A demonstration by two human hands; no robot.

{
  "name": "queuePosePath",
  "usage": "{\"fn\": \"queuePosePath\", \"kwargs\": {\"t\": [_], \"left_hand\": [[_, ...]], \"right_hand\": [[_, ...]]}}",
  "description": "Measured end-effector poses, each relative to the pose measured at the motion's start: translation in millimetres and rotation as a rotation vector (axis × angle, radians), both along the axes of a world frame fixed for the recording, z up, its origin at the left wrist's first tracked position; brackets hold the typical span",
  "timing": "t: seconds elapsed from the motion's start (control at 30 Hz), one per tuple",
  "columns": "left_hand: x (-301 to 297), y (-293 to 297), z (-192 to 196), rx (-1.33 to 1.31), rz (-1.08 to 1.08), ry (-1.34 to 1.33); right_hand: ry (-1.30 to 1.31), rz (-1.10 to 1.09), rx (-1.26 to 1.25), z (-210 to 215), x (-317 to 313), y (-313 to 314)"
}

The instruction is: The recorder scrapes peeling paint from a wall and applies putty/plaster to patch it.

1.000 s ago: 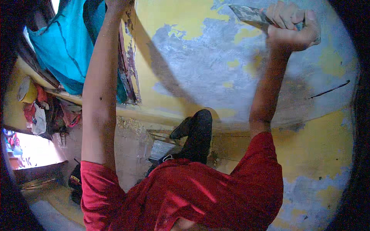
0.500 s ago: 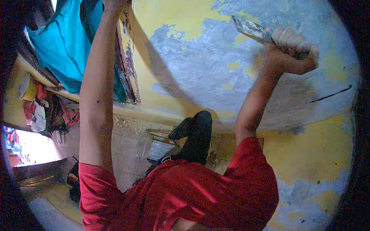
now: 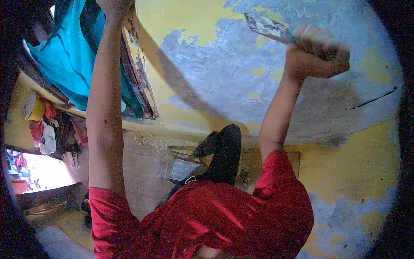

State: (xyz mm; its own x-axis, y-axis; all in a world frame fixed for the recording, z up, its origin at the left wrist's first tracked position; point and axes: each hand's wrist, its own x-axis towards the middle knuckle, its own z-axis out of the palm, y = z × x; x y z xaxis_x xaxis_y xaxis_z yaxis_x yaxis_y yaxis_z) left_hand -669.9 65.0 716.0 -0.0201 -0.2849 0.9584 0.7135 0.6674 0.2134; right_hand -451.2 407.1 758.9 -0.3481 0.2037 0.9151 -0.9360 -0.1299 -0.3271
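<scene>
My right hand [image 3: 317,54] is raised on the right, its fingers wrapped round the handle of a putty knife [image 3: 266,26]. The flat, stained blade points left, in front of a wall [image 3: 207,77] with yellow paint and bare grey-blue patches. Whether the blade touches the wall I cannot tell. My left hand [image 3: 115,9] is stretched up at the top edge of the picture, beside a worn window frame [image 3: 140,69] with peeling paint. The picture cuts off its fingers, so their grip is hidden. A turquoise curtain [image 3: 67,60] hangs left of my left forearm.
At far left, a yellow container [image 3: 33,107] stands near hanging clothes [image 3: 47,134]. Below them is a bright opening [image 3: 43,172]. A grey panel [image 3: 183,169] lies low by my dark-trousered leg [image 3: 226,151]. A thin dark line [image 3: 374,98] marks the wall at right.
My right hand and the putty knife have moved left across the wall and slightly up. The view has shifted a little, and my left hand stays beside the window frame.
</scene>
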Motion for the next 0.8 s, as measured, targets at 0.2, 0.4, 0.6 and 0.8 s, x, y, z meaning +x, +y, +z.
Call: {"fn": "queuePosePath", "kwargs": {"t": [0.2,0.4,0.6,0.8], "left_hand": [[2,-14,1,0.039,0.042,0.056],[-67,-40,-27,-0.156,0.159,-0.272],[17,9,1,0.142,-0.068,-0.102],[15,19,5,0.144,-0.129,-0.112]], "right_hand": [[0.114,-0.022,-0.002,-13,-16,-2],[-0.032,-0.303,0.143,-78,-1,30],[-0.412,-0.54,0.243,-120,18,66],[-0.618,-0.679,0.351,-122,41,117]]}}
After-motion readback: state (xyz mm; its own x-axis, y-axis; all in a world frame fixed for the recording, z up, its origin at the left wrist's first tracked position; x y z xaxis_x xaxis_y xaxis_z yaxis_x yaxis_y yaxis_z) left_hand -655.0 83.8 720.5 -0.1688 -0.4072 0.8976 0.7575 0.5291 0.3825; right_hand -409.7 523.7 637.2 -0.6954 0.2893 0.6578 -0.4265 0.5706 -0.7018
